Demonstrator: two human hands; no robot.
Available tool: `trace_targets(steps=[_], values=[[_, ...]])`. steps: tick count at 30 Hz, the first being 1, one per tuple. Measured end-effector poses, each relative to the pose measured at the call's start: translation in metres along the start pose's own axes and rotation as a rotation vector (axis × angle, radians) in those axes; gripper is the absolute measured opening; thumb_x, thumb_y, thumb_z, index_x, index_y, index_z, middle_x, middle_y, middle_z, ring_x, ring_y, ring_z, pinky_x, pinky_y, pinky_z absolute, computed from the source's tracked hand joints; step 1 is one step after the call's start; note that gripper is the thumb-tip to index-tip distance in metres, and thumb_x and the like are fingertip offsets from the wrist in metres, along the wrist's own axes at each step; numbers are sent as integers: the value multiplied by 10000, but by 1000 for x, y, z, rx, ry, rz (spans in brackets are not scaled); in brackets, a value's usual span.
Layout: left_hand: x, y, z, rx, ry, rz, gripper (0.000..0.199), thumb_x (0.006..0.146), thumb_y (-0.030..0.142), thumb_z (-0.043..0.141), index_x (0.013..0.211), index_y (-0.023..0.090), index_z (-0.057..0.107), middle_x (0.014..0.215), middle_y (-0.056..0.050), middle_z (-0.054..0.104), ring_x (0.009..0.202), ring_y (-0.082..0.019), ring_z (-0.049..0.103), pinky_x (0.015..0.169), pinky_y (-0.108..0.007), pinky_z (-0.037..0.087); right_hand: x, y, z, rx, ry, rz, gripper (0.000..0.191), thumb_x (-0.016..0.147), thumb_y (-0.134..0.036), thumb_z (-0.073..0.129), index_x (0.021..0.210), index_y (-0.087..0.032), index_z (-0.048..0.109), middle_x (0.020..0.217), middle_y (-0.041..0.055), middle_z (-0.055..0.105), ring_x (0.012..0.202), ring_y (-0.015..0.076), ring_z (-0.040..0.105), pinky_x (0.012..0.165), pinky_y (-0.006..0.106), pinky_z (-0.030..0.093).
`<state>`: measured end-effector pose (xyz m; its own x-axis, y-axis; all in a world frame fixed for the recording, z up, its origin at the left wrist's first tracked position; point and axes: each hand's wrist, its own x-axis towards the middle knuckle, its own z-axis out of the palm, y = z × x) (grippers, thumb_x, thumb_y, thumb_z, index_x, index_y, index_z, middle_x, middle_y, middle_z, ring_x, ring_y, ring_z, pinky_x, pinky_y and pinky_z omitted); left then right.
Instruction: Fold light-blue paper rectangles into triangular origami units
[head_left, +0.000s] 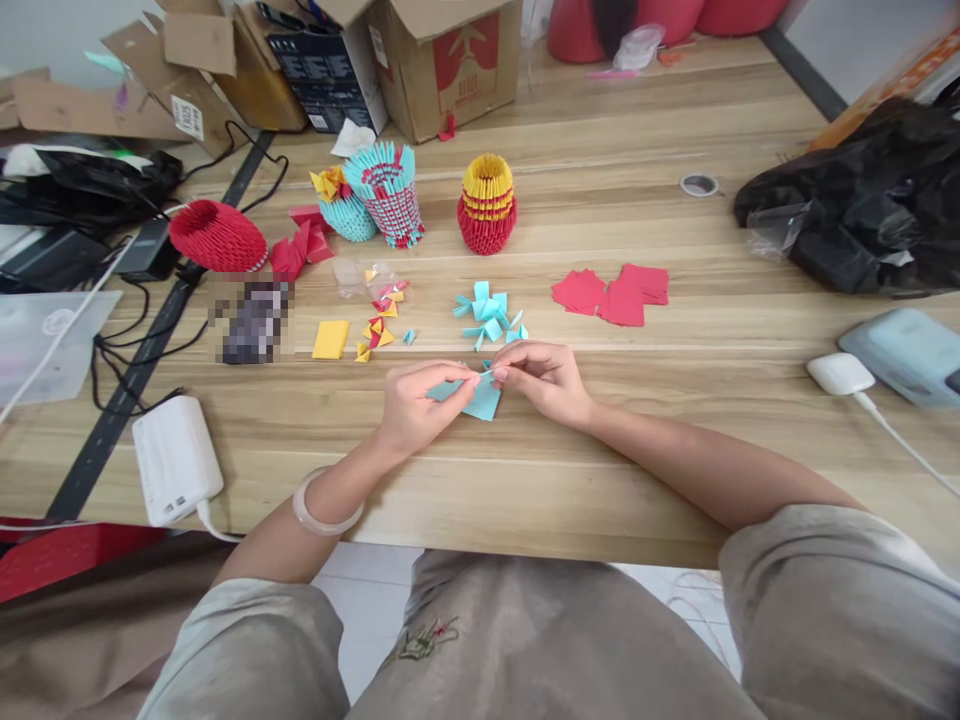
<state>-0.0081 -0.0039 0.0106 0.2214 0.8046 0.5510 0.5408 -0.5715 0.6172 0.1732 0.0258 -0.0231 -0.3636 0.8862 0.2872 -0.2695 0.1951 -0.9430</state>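
My left hand (421, 400) and my right hand (547, 382) meet near the table's front, each closed in a pinch. Between their fingertips is a small light-blue paper piece (486, 373), seen edge-on and partly covered by the fingers. Under the hands lie light-blue paper sheets (484, 402). Just beyond, several folded light-blue paper pieces (489, 310) are scattered in a loose pile. Left of that sit a yellow paper stack (331, 339) and small folded yellow and red pieces (377, 332).
Red paper slips (622, 297) lie to the right. Farther back stand a red-and-yellow paper vase (487, 205), a blue-and-red one (388, 198) and a red one (217, 236). A white power bank (178, 460) is at left; a black plastic bag (862, 210) is at right.
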Motion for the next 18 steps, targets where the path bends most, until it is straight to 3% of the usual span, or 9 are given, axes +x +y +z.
trace_targets(steps=[4, 7, 10, 12, 15, 18], values=[[5, -5, -6, 30, -117, -160, 131, 764, 286, 707, 821, 168, 707, 842, -57, 743, 738, -153, 681, 667, -247, 544, 4, 1, -4, -10, 119, 26, 270, 805, -418, 662, 749, -182, 544, 596, -24, 611, 480, 79, 558, 478, 221, 467], [11, -12, -15, 110, -314, -222, 343, 648, 374, 795, 916, 181, 703, 1019, -81, 714, 913, -216, 665, 758, -314, 545, 11, 2, -10, -86, 277, 1, 333, 798, -483, 647, 741, -200, 483, 545, -49, 571, 410, 55, 476, 401, 196, 382], [15, -17, -21, 204, -480, -249, 494, 551, 377, 844, 977, 184, 684, 1066, -89, 690, 958, -259, 646, 833, -389, 525, 16, 5, -16, -125, 343, 55, 336, 782, -495, 655, 773, -198, 499, 503, -66, 543, 383, 48, 443, 378, 190, 351], [15, -18, -23, 230, -516, -278, 469, 555, 350, 841, 963, 180, 684, 1023, -83, 701, 913, -255, 650, 824, -392, 520, 18, 7, -17, -106, 337, 132, 351, 760, -474, 683, 907, -184, 551, 555, -51, 605, 408, 59, 495, 392, 193, 384], [14, -16, -24, 221, -531, -305, 387, 593, 299, 814, 942, 179, 696, 965, -71, 719, 836, -232, 654, 767, -359, 524, 19, 7, -16, -67, 316, 209, 538, 744, -458, 701, 1166, -172, 531, 727, 3, 704, 477, 78, 574, 403, 197, 409], [14, -13, -25, 218, -531, -313, 341, 621, 249, 780, 947, 185, 706, 967, -65, 724, 829, -227, 655, 737, -343, 524, 18, 5, -15, -60, 339, 208, 506, 770, -489, 664, 1144, -165, 554, 724, 8, 702, 434, 61, 543, 364, 186, 365]])
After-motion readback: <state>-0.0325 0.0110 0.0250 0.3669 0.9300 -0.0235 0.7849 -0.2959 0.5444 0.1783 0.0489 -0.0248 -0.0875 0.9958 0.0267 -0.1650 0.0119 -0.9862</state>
